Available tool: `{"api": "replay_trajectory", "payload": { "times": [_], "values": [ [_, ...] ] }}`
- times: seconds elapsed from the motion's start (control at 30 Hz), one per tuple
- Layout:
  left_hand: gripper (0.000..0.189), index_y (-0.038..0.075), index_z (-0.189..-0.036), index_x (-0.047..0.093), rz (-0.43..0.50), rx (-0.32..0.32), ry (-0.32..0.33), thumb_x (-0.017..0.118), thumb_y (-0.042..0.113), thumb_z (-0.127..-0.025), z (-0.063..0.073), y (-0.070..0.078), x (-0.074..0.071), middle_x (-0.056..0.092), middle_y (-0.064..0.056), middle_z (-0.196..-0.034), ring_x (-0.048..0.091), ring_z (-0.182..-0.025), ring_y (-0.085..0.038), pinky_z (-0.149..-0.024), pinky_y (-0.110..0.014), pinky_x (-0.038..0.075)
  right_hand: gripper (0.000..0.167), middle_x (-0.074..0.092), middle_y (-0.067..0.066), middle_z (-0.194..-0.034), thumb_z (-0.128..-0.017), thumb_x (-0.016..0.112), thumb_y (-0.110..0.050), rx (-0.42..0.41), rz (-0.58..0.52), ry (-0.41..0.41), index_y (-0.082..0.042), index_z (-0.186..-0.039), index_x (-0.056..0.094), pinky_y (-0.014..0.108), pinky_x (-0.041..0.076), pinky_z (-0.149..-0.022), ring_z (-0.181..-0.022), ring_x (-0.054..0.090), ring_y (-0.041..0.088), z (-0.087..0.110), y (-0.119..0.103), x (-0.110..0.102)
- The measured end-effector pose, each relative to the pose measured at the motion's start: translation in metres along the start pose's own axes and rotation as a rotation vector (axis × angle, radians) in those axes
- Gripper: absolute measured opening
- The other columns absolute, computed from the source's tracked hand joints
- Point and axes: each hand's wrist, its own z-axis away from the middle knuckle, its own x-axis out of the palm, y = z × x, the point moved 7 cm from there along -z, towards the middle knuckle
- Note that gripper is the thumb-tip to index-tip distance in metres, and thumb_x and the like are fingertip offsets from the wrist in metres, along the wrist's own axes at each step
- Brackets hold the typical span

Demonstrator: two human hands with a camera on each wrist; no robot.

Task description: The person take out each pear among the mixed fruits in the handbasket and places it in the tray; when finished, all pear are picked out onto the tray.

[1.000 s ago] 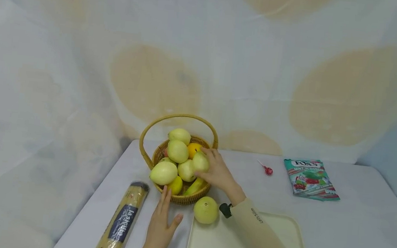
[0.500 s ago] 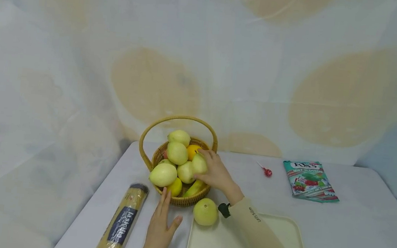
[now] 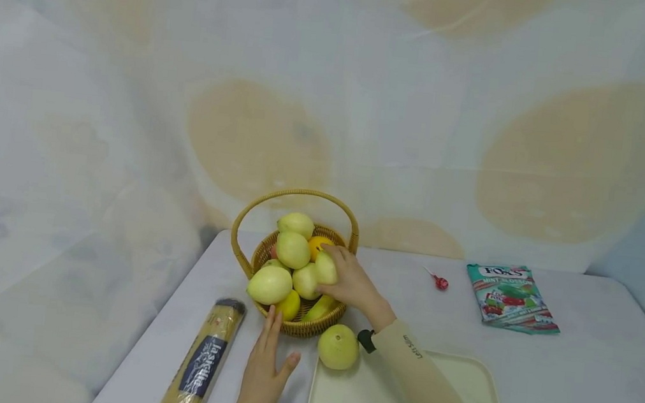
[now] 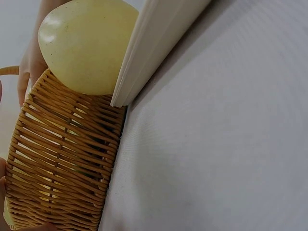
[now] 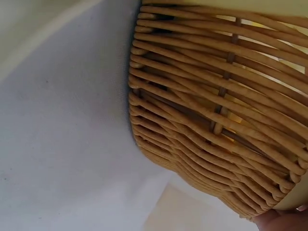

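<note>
In the head view a round wicker basket with a tall looped handle is heaped with pale green pears, an orange, a lemon and a banana. At the basket's right side my right hand grips a pale green pear, thumb below and fingers over it. My left hand has straight fingers, their tips at the basket's front rim. Another round pear rests on the near-left corner of a cream tray; in the left wrist view this pear overlaps the basket wall.
A packet of spaghetti lies left of the left hand. Farther back on the right are a red lollipop and a green candy bag. A printed cloth hangs behind the table.
Both hands keep nearly the same place against the basket. The whole head view shifts slightly right and down. The right hand keeps its grip on the pear among the fruit.
</note>
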Motion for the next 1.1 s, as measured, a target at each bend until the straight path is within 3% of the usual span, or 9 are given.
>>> {"api": "replay_trajectory", "payload": {
  "times": [0.27,0.6,1.1],
  "values": [
    [0.08,0.011,-0.155,0.023,-0.009,0.016,0.004,0.066,0.025,-0.09,0.0,0.002,0.0,0.017,-0.01,-0.163,0.035,-0.139,-0.045,-0.101,-0.068,0.038,0.076,0.049,0.017,-0.133,-0.076,0.084,-0.027,-0.056,0.009,-0.044,-0.013,-0.141,0.046,0.051,0.048,-0.099,-0.119,0.054,0.034,0.001,-0.012,-0.001],
    [0.078,0.01,-0.154,0.024,-0.011,0.004,0.003,0.066,0.025,-0.09,0.0,0.001,-0.001,0.017,-0.009,-0.163,0.035,-0.139,-0.045,-0.102,-0.068,0.037,0.076,0.05,0.016,-0.141,-0.077,0.082,-0.032,-0.014,0.028,-0.072,-0.018,-0.143,0.046,0.052,0.045,-0.104,-0.126,0.051,0.033,0.002,-0.011,0.003],
    [0.078,0.007,-0.153,0.026,-0.015,0.025,0.02,0.067,0.023,-0.089,0.0,0.005,-0.003,0.02,-0.012,-0.162,0.037,-0.137,-0.045,-0.1,-0.068,0.039,0.075,0.051,0.01,-0.132,-0.075,0.084,-0.029,-0.097,-0.016,0.054,-0.014,-0.139,0.048,0.047,0.049,-0.1,-0.118,0.055,0.028,0.01,-0.015,-0.007]
  ]
}}
